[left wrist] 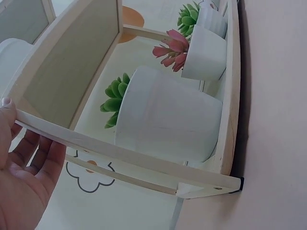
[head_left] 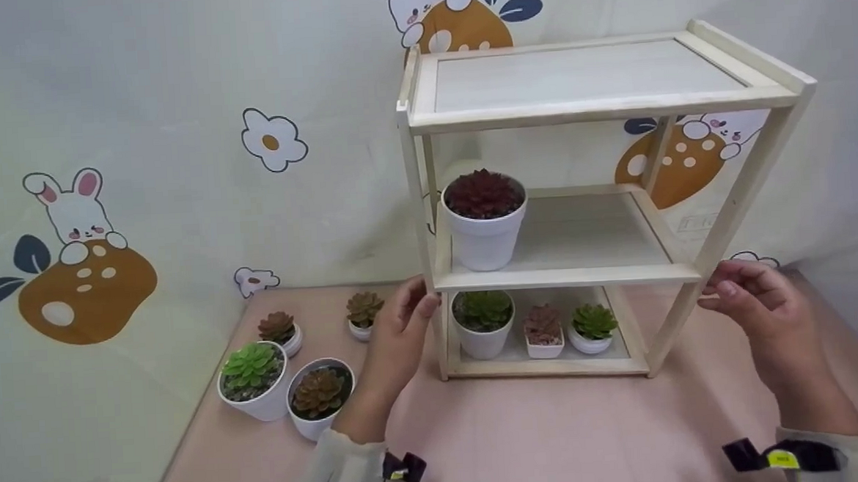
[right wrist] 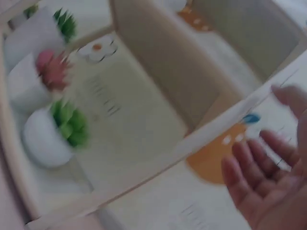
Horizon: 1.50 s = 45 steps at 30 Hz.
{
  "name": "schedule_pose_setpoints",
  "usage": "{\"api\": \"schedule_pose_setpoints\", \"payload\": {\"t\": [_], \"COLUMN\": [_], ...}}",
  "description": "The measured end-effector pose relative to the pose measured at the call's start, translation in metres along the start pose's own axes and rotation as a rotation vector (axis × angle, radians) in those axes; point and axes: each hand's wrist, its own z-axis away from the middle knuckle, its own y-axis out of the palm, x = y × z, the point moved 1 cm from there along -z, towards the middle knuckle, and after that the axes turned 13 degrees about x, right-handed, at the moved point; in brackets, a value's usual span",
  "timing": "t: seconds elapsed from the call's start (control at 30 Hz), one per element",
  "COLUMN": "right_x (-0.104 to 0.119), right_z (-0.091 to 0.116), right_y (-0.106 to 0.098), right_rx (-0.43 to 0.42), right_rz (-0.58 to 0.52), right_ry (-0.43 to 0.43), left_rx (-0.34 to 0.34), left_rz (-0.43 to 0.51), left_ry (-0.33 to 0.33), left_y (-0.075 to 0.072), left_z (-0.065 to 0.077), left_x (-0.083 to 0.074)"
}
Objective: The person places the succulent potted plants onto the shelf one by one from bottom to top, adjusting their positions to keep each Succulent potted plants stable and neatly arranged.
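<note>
The three-tier wooden shelf (head_left: pixel 563 277) on the bench (head_left: pixel 542 433) looks light, stiff and best held by its posts (head_left: pixel 737 201), the left hand (head_left: pixel 403 329) clamped on the left one, the right hand (head_left: pixel 771 315) loosely uncurled beside the other.

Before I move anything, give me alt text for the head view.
The left hand grips the left post of a wooden shelf unit; the right hand is beside the right post. A dark red succulent stands on the middle shelf, three potted succulents on the bottom shelf and four more on the table at left.
</note>
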Motion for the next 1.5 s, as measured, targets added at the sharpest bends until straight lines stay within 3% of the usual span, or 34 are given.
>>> {"api": "schedule_pose_setpoints", "payload": {"t": [0.17,0.4,0.5,0.6,0.83,1.03,1.13,1.23,1.5], "right_x": [-0.036,-0.064,-0.071,-0.075,-0.084,-0.096,-0.102,-0.107,-0.110], "right_z": [0.004,0.002,0.003,0.005,0.008,0.011,0.013,0.015,0.016], "right_y": [-0.009,-0.018,-0.021,-0.021,-0.021,-0.020,-0.019,-0.019,-0.017], "right_rx": [0.191,0.440,0.508,0.487,0.333,0.351,0.400,0.424,0.325], "right_rz": [-0.003,-0.224,-0.297,-0.309,-0.177,-0.220,-0.254,-0.220,-0.133], "right_ry": [0.069,0.042,0.036,0.083,0.247,0.323,0.330,0.326,0.317], "left_rx": [0.004,0.001,0.011,0.015,0.013,0.008,0.007,0.007,0.015], "left_rz": [0.000,0.009,0.005,0.008,0.015,0.008,-0.003,-0.004,0.017], "left_ry": [-0.001,0.024,0.026,0.018,0.000,0.014,0.019,0.017,0.061], "left_y": [0.000,-0.001,-0.002,-0.002,-0.001,-0.001,-0.002,-0.002,0.000], "left_z": [0.001,0.000,0.000,0.000,0.000,0.002,0.002,0.001,0.000], "left_x": [0.002,0.003,0.002,0.000,0.001,0.001,0.001,0.000,-0.001]}}
